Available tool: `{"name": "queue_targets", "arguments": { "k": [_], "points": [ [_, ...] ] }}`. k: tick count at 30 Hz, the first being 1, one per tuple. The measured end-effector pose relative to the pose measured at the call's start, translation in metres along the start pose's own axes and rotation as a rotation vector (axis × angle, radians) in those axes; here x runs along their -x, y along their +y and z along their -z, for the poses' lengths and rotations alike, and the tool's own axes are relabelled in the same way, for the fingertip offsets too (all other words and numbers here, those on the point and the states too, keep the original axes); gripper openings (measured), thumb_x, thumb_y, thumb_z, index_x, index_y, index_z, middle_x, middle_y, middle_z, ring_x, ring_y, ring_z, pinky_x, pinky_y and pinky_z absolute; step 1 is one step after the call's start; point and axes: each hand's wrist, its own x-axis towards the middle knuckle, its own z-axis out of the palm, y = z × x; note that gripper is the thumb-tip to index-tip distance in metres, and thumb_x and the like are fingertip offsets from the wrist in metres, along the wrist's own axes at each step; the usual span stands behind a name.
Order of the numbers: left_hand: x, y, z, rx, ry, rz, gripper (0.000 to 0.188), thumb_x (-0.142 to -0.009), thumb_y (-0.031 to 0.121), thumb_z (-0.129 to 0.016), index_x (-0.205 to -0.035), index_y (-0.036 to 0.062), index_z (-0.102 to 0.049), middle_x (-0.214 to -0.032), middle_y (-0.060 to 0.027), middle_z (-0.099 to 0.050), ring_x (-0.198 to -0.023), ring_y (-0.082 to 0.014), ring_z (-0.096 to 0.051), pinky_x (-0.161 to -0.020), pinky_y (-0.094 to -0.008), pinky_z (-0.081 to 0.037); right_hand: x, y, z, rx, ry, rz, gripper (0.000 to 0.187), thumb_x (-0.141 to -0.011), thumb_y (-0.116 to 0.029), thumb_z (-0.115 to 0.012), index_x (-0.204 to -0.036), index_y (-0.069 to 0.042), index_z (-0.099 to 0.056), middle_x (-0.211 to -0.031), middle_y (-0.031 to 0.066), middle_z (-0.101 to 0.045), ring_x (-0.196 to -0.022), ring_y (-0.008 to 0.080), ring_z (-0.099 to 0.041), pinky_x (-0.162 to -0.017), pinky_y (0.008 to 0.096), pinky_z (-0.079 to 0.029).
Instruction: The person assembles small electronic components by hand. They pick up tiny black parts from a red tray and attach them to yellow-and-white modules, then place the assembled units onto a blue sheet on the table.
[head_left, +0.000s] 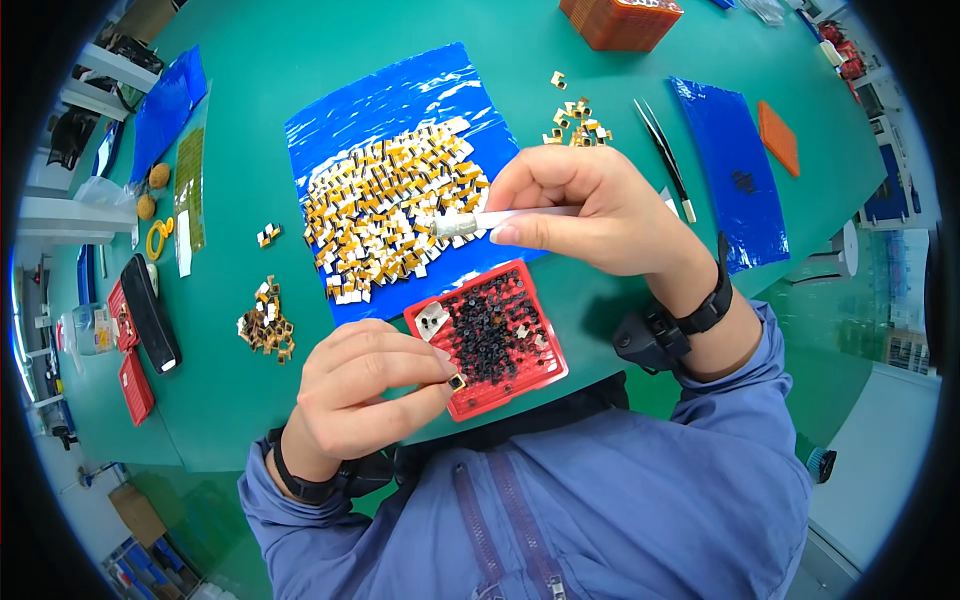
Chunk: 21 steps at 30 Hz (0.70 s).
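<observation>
Pinched between the thumb and fingertips of my left hand (370,382) is a small square gold-edged part (457,381) with a dark middle. It is held over the left edge of a red tray (549,378), which holds many tiny black pieces (488,330) and a white scrap (431,320). My right hand (605,205) grips a white pen-like stick (510,216), its greyish wrapped tip pointing left. That tip lies over a wide spread of small gold-and-white parts (385,205) on a blue sheet (390,90).
Tweezers (664,150) lie right of loose gold parts (580,125). Farther right are another blue sheet (735,150) and an orange block (778,138). An orange-brown tray stack (620,22) stands at the back. More gold parts (267,325), a black case (148,310) and yellow scissors (157,240) lie left.
</observation>
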Motion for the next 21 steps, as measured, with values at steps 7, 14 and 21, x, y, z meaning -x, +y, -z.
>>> {"name": "queue_targets", "arguments": {
  "k": [7,14,21],
  "points": [
    [0.002,0.002,0.0,-0.009,0.001,0.003,0.01,-0.065,0.008,-0.068,-0.074,0.007,-0.064,-0.083,-0.006,-0.066,-0.074,-0.0183,-0.065,-0.059,-0.0276,-0.049,0.0,-0.004,0.006,0.112,-0.091,-0.064,0.011,-0.087,-0.005,-0.065,-0.095,0.0,-0.061,-0.079,-0.0007,-0.063,-0.069,0.0001,-0.053,-0.057,0.0159,-0.038],
    [0.002,0.004,0.001,-0.012,-0.008,0.019,0.011,-0.065,0.007,-0.069,-0.075,0.0086,-0.065,-0.084,-0.0047,-0.066,-0.074,-0.0175,-0.065,-0.06,-0.0272,-0.048,-0.001,0.005,0.001,0.09,0.01,0.023,0.015,-0.083,-0.016,-0.071,-0.086,-0.003,-0.064,-0.057,-0.0058,-0.049,-0.053,0.0009,-0.038,-0.046,0.0204,-0.029],
    [0.002,0.006,0.002,-0.021,-0.017,0.024,0.013,-0.064,0.007,-0.07,-0.076,0.01,-0.065,-0.084,-0.0039,-0.066,-0.075,-0.0173,-0.065,-0.06,-0.0275,-0.048,-0.001,0.006,0.003,0.144,-0.005,0.042,0.016,-0.083,-0.017,-0.071,-0.087,-0.003,-0.064,-0.058,-0.005,-0.05,-0.052,0.0014,-0.038,-0.046,0.021,-0.029]
  ]
}}
